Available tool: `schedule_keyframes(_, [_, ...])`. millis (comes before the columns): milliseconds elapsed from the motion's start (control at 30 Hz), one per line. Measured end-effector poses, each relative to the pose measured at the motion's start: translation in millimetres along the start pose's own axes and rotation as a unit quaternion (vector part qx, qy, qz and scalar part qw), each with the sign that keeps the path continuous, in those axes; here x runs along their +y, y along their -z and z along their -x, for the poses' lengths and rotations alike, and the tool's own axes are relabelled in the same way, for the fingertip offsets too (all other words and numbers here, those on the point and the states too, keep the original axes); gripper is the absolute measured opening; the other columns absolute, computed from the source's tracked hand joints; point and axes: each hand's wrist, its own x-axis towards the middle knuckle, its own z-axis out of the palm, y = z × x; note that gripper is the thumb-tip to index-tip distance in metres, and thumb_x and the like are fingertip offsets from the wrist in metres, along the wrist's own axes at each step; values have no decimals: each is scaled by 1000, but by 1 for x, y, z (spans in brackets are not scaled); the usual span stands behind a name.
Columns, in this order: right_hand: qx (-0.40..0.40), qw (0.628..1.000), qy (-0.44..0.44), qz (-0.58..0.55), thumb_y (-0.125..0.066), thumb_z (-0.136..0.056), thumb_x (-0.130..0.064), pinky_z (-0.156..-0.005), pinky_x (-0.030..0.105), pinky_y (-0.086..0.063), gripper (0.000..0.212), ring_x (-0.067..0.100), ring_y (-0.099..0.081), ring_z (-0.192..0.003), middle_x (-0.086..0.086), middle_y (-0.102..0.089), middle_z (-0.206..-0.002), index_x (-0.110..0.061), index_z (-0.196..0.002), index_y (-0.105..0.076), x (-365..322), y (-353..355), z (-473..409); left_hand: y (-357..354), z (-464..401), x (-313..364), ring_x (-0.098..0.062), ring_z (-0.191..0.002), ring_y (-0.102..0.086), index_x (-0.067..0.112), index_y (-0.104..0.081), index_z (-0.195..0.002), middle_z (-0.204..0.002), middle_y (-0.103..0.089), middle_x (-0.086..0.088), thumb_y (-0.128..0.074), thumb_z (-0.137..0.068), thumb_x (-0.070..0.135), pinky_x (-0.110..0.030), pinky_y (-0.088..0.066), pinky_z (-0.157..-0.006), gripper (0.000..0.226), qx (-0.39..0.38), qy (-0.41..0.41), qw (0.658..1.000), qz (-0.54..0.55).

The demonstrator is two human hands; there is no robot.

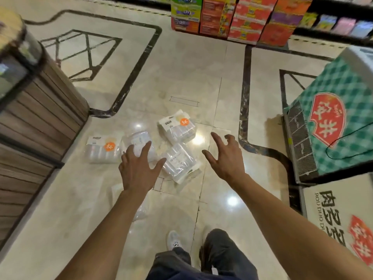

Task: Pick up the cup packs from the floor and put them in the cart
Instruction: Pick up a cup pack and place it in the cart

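Four cup packs lie on the floor (181, 63) ahead of me: the left pack (103, 149), a middle pack (139, 141), a far pack (177, 127) and a near pack (179, 162). My left hand (137, 170) spreads released fingers above the middle pack. My right hand (226, 156) hovers beside the near pack, fingers relaxed, holding nothing.

The left hand (139, 168) covers the near part of one cup pack (141, 141), and the left forearm hides part of another clear pack (141, 211) on the floor. The counter (30, 118) at left and the freezer (339, 126) at right run out of frame. Far boxes (238, 17) are blurred, their print unreadable.
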Motion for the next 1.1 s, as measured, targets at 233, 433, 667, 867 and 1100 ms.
schedule_keyframes(233, [-42,999,30,14,-57,-96,-63,-96,50,-49,70,43,-52,-125,25,-47,-143,-28,-154,-44,4,-41,-128,-45,-101,14,-39,-144,-32,40,-36,-158,-161,-31,-17,-53,-90,76,-56,-36,-112,79,-36,45,998,5])
schedule_keyframes(433, [-103,994,40,17,-57,-96,-62,-98,49,-47,69,43,-49,-129,26,-46,-144,-27,-155,-43,27,-101,-245,-112,-189,11,-40,-142,-34,40,-38,-158,-160,-31,-17,-52,-91,76,-57,-37,-112,77,-73,113,991,-2])
schedule_keyframes(667, [-174,983,40,46,-54,-97,-64,-100,51,-47,69,44,-49,-131,28,-46,-144,-27,-154,-43,81,-231,-332,-244,-269,-29,-41,-137,-38,37,-39,-157,-156,-36,-18,-48,-90,77,-60,-45,-105,79,-110,177,978,14])
schedule_keyframes(867, [-239,968,53,51,-49,-97,-65,-99,52,-47,70,45,-49,-127,28,-44,-143,-28,-156,-40,127,-430,-365,-422,-316,-80,-42,-139,-37,34,-42,-156,-157,-36,-18,-44,-88,79,-60,-46,-103,81,-134,187,972,51])
schedule_keyframes(1100, [-295,952,20,78,-50,-93,-74,-106,52,-44,83,41,-45,-131,24,-35,-150,-40,-163,-22,211,-653,-371,-637,-316,-150,-38,-143,-36,43,-34,-158,-160,-32,-12,-52,-92,75,-56,-45,-108,76,-169,278,940,107])
